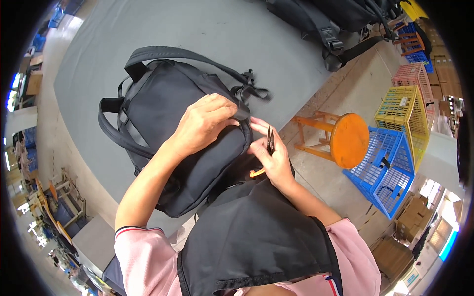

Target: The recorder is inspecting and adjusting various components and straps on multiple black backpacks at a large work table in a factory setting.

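Note:
A black backpack (pixel 180 98) lies on the grey-covered table in front of me, with its shoulder straps and top handle toward the left and far side. My left hand (pixel 206 122) reaches over it, fingers pinched on the fabric near its right edge. Close beside, my right hand (pixel 273 157) has its fingers curled round small black thread snips (pixel 270 140), whose pointed tips stick up. Its fingertips meet the same edge of the backpack. Below that hand hangs an orange cord (pixel 256 173). A black apron (pixel 256 232) covers my front and touches the backpack's near side.
More black backpacks (pixel 340 17) rest at the far right of the grey table (pixel 197 27). Off its right side stand an orange wooden stool (pixel 349 140), a blue plastic crate (pixel 382 165) and a yellow crate (pixel 402 111). Cardboard boxes (pixel 414 217) sit further right.

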Demonstrator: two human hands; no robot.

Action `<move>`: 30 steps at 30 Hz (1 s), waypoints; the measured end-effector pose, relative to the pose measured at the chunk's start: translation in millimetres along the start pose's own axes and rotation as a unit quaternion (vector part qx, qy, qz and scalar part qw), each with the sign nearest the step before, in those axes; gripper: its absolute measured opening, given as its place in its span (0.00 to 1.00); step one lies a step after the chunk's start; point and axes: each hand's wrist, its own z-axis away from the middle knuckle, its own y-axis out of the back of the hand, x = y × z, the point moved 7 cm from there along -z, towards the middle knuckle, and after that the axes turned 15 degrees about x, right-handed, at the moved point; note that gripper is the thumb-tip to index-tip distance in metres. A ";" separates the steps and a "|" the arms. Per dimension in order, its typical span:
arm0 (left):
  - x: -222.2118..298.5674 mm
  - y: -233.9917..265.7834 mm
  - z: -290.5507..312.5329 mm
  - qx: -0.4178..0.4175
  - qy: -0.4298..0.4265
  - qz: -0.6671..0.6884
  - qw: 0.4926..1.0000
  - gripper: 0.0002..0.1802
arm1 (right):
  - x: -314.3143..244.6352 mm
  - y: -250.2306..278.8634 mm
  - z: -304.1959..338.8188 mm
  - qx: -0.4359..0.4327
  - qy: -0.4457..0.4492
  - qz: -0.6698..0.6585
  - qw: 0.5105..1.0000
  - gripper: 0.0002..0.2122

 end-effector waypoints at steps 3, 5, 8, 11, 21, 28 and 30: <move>28.8 11.4 -18.2 0.039 -0.035 -0.015 0.999 0.13 | -5.4 -5.3 -0.9 0.035 -0.012 -0.003 0.999 0.20; 51.2 17.2 -27.4 0.069 -0.091 -0.020 0.993 0.12 | -9.5 -8.4 -2.9 0.060 0.071 0.012 0.996 0.18; 63.7 11.1 -22.2 0.087 -0.123 -0.010 0.989 0.15 | 8.3 -11.0 -5.6 0.075 0.040 -0.048 0.995 0.16; 41.1 0.5 -17.7 0.057 -0.033 -0.063 0.996 0.12 | 30.9 -15.9 -22.1 0.104 -0.024 -0.088 0.990 0.18; -17.4 7.8 19.3 -0.003 0.354 -0.011 0.935 0.10 | -16.3 1.3 -18.5 0.042 -0.022 0.077 0.996 0.05; -23.6 3.9 32.0 0.054 0.496 0.242 0.832 0.07 | -83.3 -12.0 -17.2 -0.053 0.302 0.311 0.899 0.13; -22.2 3.5 31.1 0.074 0.500 0.263 0.822 0.09 | -86.2 -9.8 -18.8 -0.049 0.325 0.315 0.890 0.14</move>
